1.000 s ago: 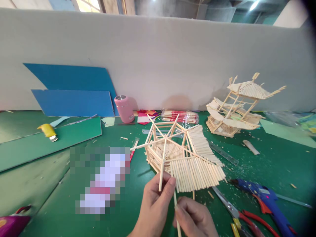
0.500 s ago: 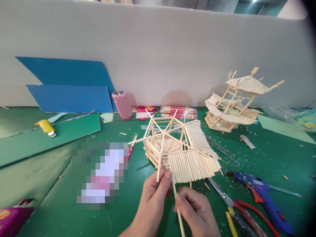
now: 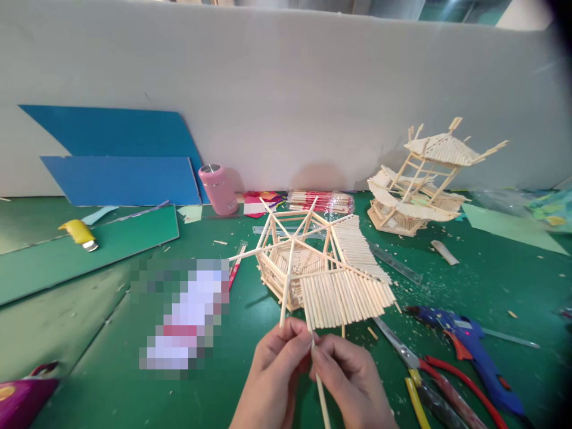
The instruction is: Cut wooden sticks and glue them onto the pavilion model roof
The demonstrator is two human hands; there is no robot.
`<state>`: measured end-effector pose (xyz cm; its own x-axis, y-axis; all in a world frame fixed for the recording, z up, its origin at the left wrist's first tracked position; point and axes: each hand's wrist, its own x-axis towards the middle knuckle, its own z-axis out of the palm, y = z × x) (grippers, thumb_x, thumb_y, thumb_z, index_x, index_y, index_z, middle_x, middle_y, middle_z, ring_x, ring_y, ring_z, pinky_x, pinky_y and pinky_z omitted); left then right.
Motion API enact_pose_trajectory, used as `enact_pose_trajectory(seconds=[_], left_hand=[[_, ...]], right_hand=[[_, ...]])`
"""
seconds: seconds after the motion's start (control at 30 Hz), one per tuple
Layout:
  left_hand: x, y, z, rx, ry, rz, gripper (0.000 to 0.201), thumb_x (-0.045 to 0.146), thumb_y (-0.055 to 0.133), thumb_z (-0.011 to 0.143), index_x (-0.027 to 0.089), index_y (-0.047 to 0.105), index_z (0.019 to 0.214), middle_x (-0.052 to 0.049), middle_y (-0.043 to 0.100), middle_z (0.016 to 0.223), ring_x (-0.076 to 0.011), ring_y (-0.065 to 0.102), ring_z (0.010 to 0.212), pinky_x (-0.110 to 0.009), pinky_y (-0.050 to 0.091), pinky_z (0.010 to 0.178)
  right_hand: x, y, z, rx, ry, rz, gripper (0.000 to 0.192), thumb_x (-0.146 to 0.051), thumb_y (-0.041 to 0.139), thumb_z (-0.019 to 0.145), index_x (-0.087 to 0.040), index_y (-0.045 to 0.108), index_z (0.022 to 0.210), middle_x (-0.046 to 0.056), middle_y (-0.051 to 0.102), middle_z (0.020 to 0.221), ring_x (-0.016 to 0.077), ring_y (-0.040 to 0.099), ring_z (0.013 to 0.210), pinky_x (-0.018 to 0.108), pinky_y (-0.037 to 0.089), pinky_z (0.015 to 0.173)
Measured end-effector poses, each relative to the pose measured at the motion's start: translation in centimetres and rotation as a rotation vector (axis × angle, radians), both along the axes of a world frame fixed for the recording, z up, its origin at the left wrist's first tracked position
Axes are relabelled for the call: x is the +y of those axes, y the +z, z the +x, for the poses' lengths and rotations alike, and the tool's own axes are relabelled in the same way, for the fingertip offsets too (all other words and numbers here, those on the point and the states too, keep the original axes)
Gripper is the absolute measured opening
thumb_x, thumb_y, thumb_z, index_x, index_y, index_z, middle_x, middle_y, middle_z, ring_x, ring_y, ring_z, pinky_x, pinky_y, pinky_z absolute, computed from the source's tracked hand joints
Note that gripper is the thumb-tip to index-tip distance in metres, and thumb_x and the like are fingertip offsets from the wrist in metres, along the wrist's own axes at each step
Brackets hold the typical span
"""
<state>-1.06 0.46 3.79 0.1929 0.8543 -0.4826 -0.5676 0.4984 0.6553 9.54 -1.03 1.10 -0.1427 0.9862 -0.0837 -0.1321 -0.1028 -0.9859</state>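
A thin wooden stick runs between my hands, its upper end by the near edge of the slatted roof panel. My left hand pinches it between thumb and forefinger. Just below that, my right hand grips the same stick, the fingertips of both hands almost meeting. Beyond them stands a wooden-stick pavilion model, with bare roof beams on the left and rows of sticks covering two roof sections at the right. One beam end points down just above my left hand.
To the right lie scissors, pliers and a blue glue gun. A second stick model stands behind, right. A pink bottle, a packet of sticks and a yellow cutter are farther back.
My left hand has slid down from the roof edge along the stick, and my hands are now closer together. The view has shifted slightly; the model stays put.
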Motion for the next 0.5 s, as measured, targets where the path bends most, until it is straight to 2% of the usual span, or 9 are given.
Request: enact_pose_trajectory(seconds=[0.2, 0.5], left_hand=[[0.03, 0.27, 0.11, -0.051, 0.017, -0.049, 0.015, 0.022, 0.071, 0.065, 0.014, 0.059, 0.06, 0.002, 0.053, 0.055, -0.0081, 0.044, 0.053, -0.019, 0.035, 0.055], [-0.06, 0.24, 0.15, -0.045, 0.032, -0.033, 0.017, 0.024, 0.072, 0.064, 0.014, 0.06, 0.06, 0.002, 0.053, 0.055, -0.0081, 0.044, 0.053, -0.019, 0.035, 0.055]], right_hand=[[0.02, -0.33, -0.12, 0.053, -0.007, 0.017, 0.034, -0.042, 0.049, 0.084, -0.019, 0.048, 0.059, -0.005, 0.038, 0.052, 0.0102, 0.032, 0.051, 0.023, 0.024, 0.048], [-0.05, -0.35, -0.23, 0.081, -0.021, -0.01, 0.034, -0.042, 0.051, 0.083, -0.018, 0.048, 0.058, -0.005, 0.036, 0.051, 0.0103, 0.032, 0.052, 0.024, 0.023, 0.048]])
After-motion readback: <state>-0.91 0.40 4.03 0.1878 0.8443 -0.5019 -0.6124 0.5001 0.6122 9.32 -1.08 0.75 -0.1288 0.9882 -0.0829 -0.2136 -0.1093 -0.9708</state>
